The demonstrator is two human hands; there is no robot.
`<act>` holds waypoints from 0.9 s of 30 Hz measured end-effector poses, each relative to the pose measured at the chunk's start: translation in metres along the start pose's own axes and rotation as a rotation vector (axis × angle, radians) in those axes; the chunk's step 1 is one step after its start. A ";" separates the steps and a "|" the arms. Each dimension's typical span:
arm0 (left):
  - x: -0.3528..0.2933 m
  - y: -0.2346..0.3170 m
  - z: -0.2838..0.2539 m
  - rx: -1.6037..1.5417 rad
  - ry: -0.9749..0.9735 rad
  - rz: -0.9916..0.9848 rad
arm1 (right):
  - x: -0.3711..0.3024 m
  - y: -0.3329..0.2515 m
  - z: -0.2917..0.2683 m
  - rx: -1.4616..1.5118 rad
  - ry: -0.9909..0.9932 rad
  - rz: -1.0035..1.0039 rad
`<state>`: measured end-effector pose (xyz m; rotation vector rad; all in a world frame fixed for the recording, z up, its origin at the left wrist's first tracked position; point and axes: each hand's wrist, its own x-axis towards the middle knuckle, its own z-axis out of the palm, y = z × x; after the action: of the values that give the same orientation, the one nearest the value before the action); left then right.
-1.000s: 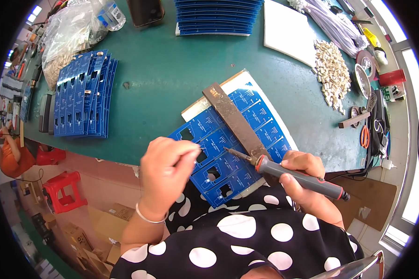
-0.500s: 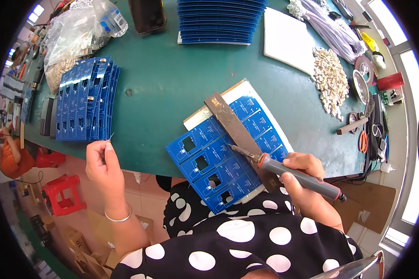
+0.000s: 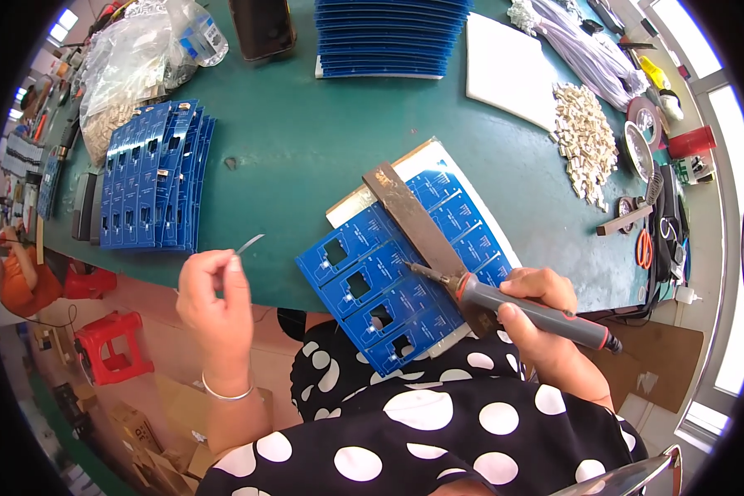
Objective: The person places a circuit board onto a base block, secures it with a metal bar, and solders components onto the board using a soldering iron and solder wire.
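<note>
My left hand (image 3: 219,310) has moved rightward, its fingers pinching a thin silvery wire (image 3: 250,244). The fingers of my right hand (image 3: 547,354) clamp a grey pen-shaped soldering iron (image 3: 546,317), tip over the blue rectangular circuit board (image 3: 388,285) lying under a brown bar (image 3: 413,219).

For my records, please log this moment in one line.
left grip: thin strip | right grip: soldering iron | brown bar: across blue circuit board

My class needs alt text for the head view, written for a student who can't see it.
A person's right hand holds a grey soldering iron over a blue circuit-board panel with a brown bar across it; the left hand pinches a thin pale strip.
</note>
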<state>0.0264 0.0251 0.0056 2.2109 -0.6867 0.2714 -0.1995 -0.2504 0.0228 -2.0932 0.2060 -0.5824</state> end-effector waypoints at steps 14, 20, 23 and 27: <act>-0.043 0.076 0.061 -0.130 -0.316 0.541 | -0.061 0.004 -0.003 0.116 0.101 -0.120; -0.045 0.075 0.067 -0.126 -0.283 0.565 | -0.061 0.006 -0.001 0.115 0.050 -0.084; -0.045 0.076 0.068 -0.108 -0.303 0.561 | -0.059 0.005 -0.002 0.138 0.036 -0.068; -0.044 0.077 0.068 -0.076 -0.316 0.555 | -0.057 0.002 -0.003 0.139 0.025 -0.017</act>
<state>-0.0544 -0.0504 -0.0088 1.9693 -1.4609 0.1654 -0.2508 -0.2333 0.0035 -1.9564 0.1573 -0.6159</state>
